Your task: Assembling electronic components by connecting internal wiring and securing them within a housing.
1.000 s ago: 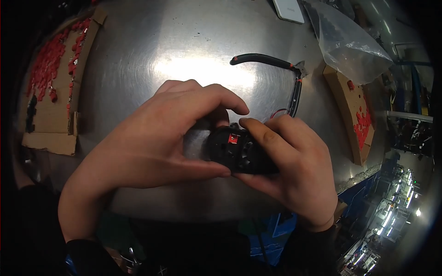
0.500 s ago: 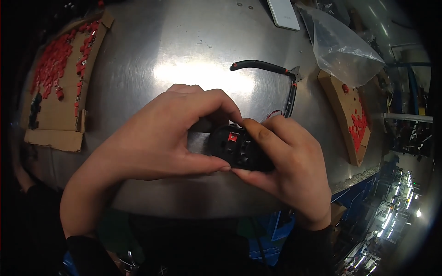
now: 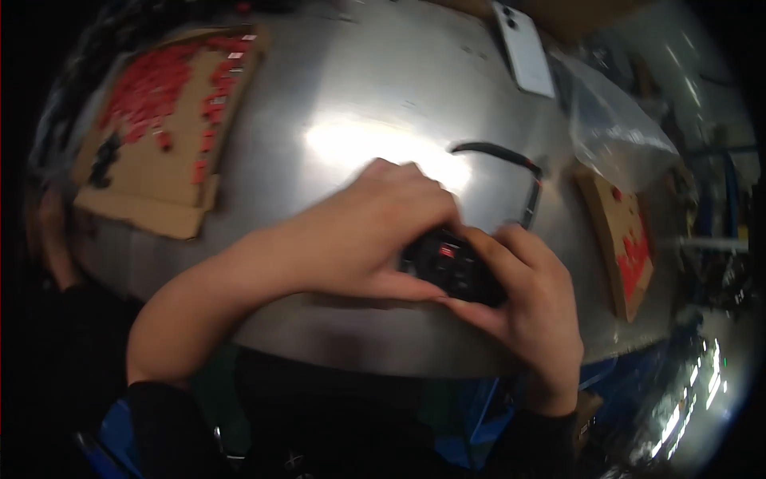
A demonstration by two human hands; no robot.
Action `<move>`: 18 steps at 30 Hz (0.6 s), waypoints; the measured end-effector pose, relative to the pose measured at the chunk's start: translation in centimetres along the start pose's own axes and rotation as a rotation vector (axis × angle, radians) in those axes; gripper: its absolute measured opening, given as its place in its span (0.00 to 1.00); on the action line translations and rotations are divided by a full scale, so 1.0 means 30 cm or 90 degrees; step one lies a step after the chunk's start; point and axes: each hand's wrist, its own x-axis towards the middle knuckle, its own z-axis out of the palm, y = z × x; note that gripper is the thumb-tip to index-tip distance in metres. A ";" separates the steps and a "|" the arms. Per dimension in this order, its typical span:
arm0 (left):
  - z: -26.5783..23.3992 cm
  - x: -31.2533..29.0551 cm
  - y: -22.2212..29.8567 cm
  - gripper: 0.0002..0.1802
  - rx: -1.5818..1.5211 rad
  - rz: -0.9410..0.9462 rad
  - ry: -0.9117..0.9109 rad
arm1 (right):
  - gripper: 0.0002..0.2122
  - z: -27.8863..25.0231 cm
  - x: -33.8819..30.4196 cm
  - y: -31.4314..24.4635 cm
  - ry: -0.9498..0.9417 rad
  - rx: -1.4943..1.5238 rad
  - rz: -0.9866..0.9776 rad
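My left hand (image 3: 383, 219) and my right hand (image 3: 536, 299) hold a rounded black plastic part (image 3: 459, 275) between them, just above the metal table. A small red piece (image 3: 447, 251) sits in its upper face. The left fingers curl over the far edge and the left thumb lies along the near edge. My right fingers and thumb wrap round its right end, and both thumb tips meet at the near side. My fingers hide much of the part, and motion blurs its details. Just beyond the right hand lie black-handled cutting pliers (image 3: 501, 152), spread apart.
To the left, a cardboard tray (image 3: 155, 180) carries many red pieces and some black ones. Another cardboard tray (image 3: 613, 259) with red pieces stands at the right. A white phone (image 3: 524, 52) and a clear plastic bag (image 3: 614, 140) lie far right. Another person's hand (image 3: 56, 239) shows at the left edge.
The whole view has shifted, so the table and trays appear further right and lower. My left hand has drawn closer round the black part, narrowing the gap beside it. Both hands still hold it.
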 end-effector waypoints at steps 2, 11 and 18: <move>0.015 0.008 -0.007 0.30 0.013 0.031 0.006 | 0.30 -0.010 -0.015 -0.007 -0.008 -0.020 0.018; 0.028 0.004 -0.025 0.30 -0.001 0.041 0.036 | 0.32 -0.036 0.013 -0.031 -0.046 -0.066 -0.027; 0.030 0.012 -0.023 0.28 -0.015 0.024 0.029 | 0.10 -0.095 0.061 -0.076 0.294 -0.158 -0.140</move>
